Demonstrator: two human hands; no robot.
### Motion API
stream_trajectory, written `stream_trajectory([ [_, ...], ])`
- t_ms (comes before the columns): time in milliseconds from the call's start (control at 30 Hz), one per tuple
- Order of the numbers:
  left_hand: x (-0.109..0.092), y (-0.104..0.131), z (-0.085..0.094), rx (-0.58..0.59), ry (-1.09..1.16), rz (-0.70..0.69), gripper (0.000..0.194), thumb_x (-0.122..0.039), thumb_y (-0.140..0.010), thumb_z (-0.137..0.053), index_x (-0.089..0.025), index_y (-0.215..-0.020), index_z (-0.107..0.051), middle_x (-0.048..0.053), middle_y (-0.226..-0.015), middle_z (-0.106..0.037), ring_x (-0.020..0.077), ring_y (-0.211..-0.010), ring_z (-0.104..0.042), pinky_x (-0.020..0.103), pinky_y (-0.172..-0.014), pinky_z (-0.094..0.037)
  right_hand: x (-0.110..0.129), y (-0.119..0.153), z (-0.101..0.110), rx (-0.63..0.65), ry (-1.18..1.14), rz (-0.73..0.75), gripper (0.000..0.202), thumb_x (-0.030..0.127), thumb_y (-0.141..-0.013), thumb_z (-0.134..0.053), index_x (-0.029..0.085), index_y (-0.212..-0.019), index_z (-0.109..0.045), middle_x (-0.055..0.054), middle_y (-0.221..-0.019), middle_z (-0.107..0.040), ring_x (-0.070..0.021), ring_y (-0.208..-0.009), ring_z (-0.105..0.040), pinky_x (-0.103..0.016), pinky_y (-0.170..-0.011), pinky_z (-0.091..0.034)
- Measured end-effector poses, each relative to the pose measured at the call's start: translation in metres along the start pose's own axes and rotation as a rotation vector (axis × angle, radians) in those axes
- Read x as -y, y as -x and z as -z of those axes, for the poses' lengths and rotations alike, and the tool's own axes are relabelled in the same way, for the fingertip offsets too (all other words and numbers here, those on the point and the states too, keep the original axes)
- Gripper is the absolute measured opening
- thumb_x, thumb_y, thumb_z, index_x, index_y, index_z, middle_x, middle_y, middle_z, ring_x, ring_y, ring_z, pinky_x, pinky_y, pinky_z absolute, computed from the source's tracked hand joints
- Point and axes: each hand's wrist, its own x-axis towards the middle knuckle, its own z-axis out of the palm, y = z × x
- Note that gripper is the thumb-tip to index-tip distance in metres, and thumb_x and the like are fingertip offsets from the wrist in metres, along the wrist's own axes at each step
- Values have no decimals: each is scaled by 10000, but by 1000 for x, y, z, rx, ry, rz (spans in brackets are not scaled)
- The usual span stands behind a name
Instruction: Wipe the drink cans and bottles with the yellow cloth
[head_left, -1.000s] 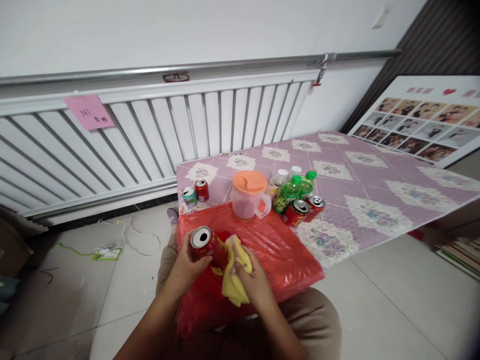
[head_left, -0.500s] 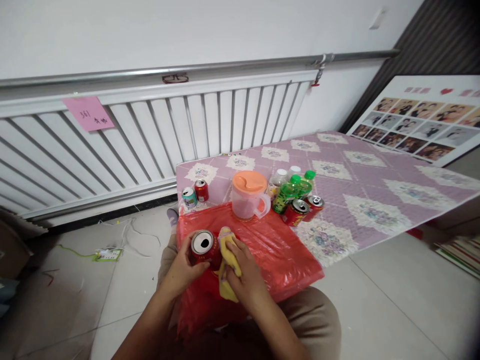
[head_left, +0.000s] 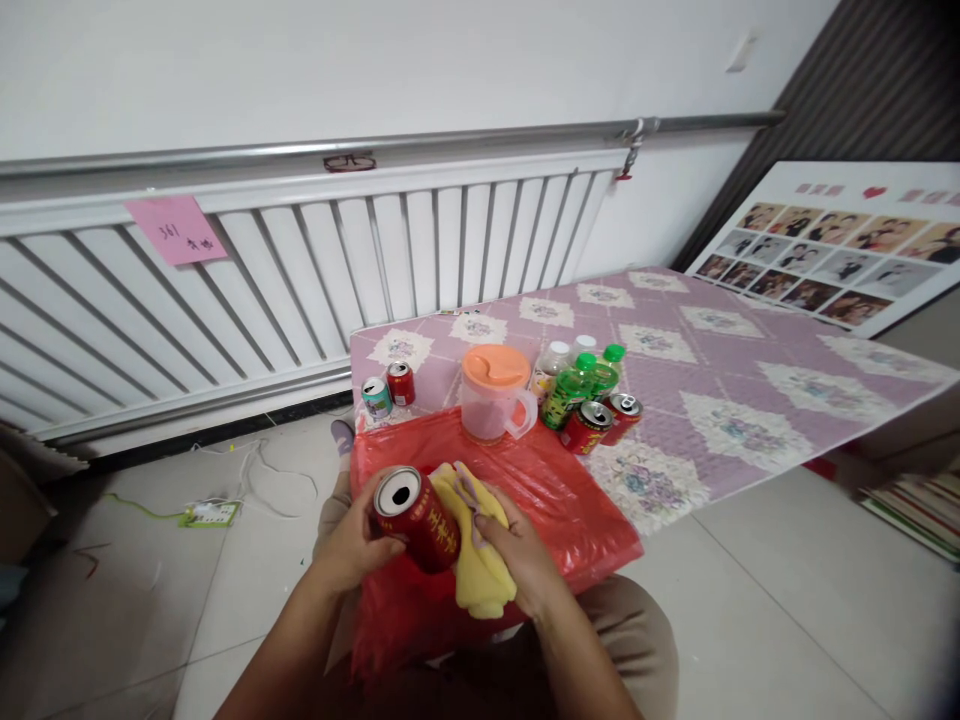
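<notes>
My left hand (head_left: 356, 537) is wrapped round the top end of a red drink can (head_left: 424, 527), which is tilted with its opened lid towards me. In my right hand (head_left: 517, 550) is a folded yellow cloth (head_left: 480, 570) with a mauve edge, pressed against the can's lower end. Both are held above a red plastic bag (head_left: 555, 500) spread over the table's near corner and my lap. Some of my left fingers are hidden behind the can. Just beyond stands a clear pitcher (head_left: 484, 410) with an orange lid.
A teal can (head_left: 376, 398) and a small red can (head_left: 400, 384) stand left of the pitcher. To its right are green-capped bottles (head_left: 570, 393), white-capped bottles (head_left: 551, 365) and two red cans (head_left: 587, 428). A flowered cloth (head_left: 735, 380) covers the table; a radiator (head_left: 300, 270) runs behind.
The can has turned so more of its lettered side shows. My right hand and the cloth have shifted right and slightly down, and the cloth is spread wider.
</notes>
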Motion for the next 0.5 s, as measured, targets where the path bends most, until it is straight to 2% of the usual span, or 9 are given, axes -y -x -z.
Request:
stream_trajectory([
  [100, 7, 2, 1, -100, 86, 20, 826, -488, -599, -870, -234, -1311, -538, 104, -1300, -618, 327, -1235, -557, 402, -1052, -448, -14, 1, -6, 100, -260, -91, 586, 372, -740, -759, 287, -1293, -585, -64, -1300, -672, -255, -1061, -686, -406, -906, -515],
  [167, 8, 2, 0, -165, 100, 35, 841, -474, -591, -875, -242, -1319, -523, 94, -1271, -632, 313, -1196, -585, 385, -1001, -488, -24, 4, -12, 139, -325, -144, 595, 378, -729, -776, 282, -1284, -589, -63, -1216, -715, -244, -973, -714, -388, -853, -529],
  [300, -1, -3, -6, -230, -32, 26, 792, -408, -565, -887, -233, -1256, -542, 80, -1190, -661, 296, -1111, -630, 374, -943, -524, -38, 10, -20, 119, -343, -265, 544, 358, -668, -815, 223, -1165, -637, -47, -952, -771, -211, -755, -717, -332, -709, -534],
  [400, -7, -8, -6, -283, -93, 23, 760, -363, -584, -872, -242, -1246, -518, 73, -1222, -641, 284, -1147, -614, 373, -974, -509, -38, 18, -14, 154, -319, -290, 560, 342, -643, -824, 224, -1163, -654, -45, -977, -767, -200, -772, -711, -316, -715, -525],
  [500, -6, -11, -2, -397, -111, 44, 727, -348, -618, -846, -237, -1242, -491, 73, -1234, -626, 265, -1164, -602, 366, -990, -493, -29, 27, 3, 157, -234, -252, 621, 361, -630, -828, 236, -1210, -646, -55, -1068, -750, -206, -828, -708, -322, -746, -521],
])
